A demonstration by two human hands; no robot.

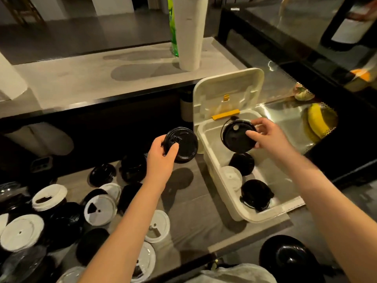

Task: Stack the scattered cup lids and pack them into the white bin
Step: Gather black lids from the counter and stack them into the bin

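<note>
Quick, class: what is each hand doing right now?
Left hand: grips black lids.
Right hand: pinches a single black lid over the white bin.

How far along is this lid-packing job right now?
Early, it seems. Done: the white bin holds two black lid stacks and a white stack. In hand: the right hand holds a black lid over the bin; the left hand grips another black lid beside it. Left: many scattered lids on the counter, black and white.
</note>
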